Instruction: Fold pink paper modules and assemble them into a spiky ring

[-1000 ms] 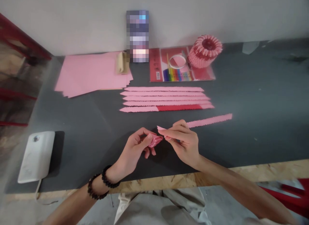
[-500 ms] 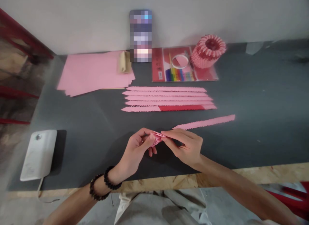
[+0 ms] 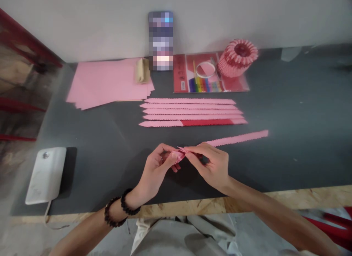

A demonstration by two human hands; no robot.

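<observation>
Between both hands is a small folded pink paper piece (image 3: pixel 179 156). My left hand (image 3: pixel 158 168) grips it between thumb and fingers, beaded bracelets at the wrist. With thumb and index finger, my right hand (image 3: pixel 210 163) pinches a pointed tip of the paper. Its exact folds are partly covered by fingers. Just beyond the right hand lies a loose pink zigzag-edged strip (image 3: pixel 239 138). Farther off are several parallel pink strips (image 3: pixel 189 112) with pointed ends; the nearest has a red section.
Pink paper sheets (image 3: pixel 107 81) lie at the back left beneath a cream-coloured object (image 3: pixel 141 70). A phone (image 3: pixel 161 41) leans on the wall. A pink folded-paper vase (image 3: pixel 238 59) stands on a red plastic packet (image 3: pixel 181 74). At left is a white power bank (image 3: pixel 46 175) with a cable.
The paper piece has shifted slightly in my fingers, its tip now pointing up toward the left. My right hand has moved a little left and stays pinched on it.
</observation>
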